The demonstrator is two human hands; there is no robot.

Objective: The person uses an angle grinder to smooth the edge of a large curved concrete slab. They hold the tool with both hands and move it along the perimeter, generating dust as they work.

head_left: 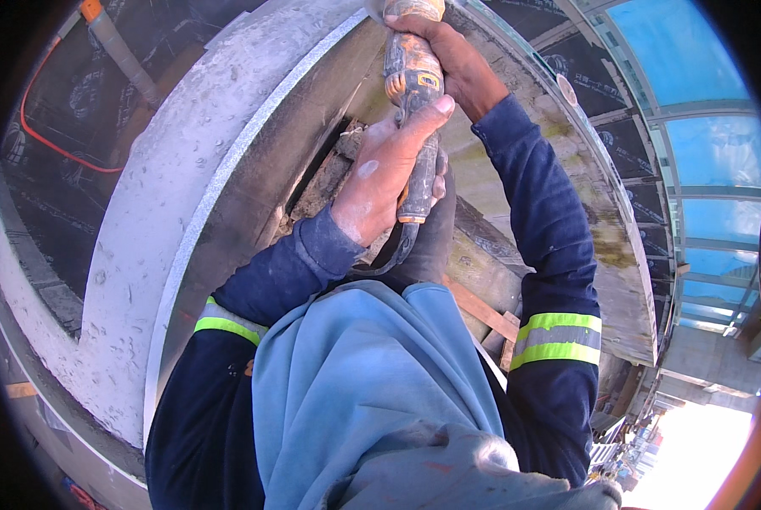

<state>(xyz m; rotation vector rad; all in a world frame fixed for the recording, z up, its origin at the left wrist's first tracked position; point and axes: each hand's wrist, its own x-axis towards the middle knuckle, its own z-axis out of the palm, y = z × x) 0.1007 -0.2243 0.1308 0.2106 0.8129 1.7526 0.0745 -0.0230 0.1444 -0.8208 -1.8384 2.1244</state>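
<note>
A dusty yellow-orange and black power tool, by its shape an angle grinder [413, 75], stands upright in the picture at the top middle. My left hand [386, 174] wraps round its rear handle, thumb lying along the body. Farther ahead, my right hand [458, 64] grips the front end near the top rim. A black cord [404, 246] curves out of the handle's near end. The tool's far end runs out of the picture, so any disc is mostly hidden. Just left of it, a pale curved concrete edge [215, 183] sweeps past.
A broad curved concrete ledge [164, 183] fills the left, with dark panels [66, 170] and an orange cable [57, 146] beyond. Stained curved boarding [584, 212] rises on the right. Wooden pieces [482, 310] and rubble [333, 174] lie below. Blue-glazed framing [712, 144] stands far right.
</note>
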